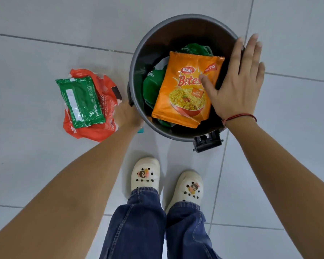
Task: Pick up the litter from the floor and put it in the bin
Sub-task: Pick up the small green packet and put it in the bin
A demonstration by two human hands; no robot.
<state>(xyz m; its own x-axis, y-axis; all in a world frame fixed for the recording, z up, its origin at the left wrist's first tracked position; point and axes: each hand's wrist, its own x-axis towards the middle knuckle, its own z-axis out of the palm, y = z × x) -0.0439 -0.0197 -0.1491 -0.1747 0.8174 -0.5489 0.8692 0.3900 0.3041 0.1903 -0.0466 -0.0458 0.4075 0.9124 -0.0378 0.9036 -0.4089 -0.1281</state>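
A dark round bin (137, 58) stands on the tiled floor. An orange snack packet (183, 101) lies inside it on top of green wrappers (151, 85). My right hand (238, 79) is spread flat over the bin's right side, fingers apart, with the thumb over the packet's edge. Left of the bin, a green tissue pack (80, 101) lies on a crumpled red wrapper (94, 131) on the floor. My left hand (128, 115) is low between the red wrapper and the bin's left wall. Its fingers point away and are blurred, so its grip is hidden.
The bin's black pedal (208, 142) sticks out toward my feet. My white clogs (145, 174) and jeans stand just below the bin. A small teal scrap (140, 130) shows by my left wrist. Grey floor tiles surround everything.
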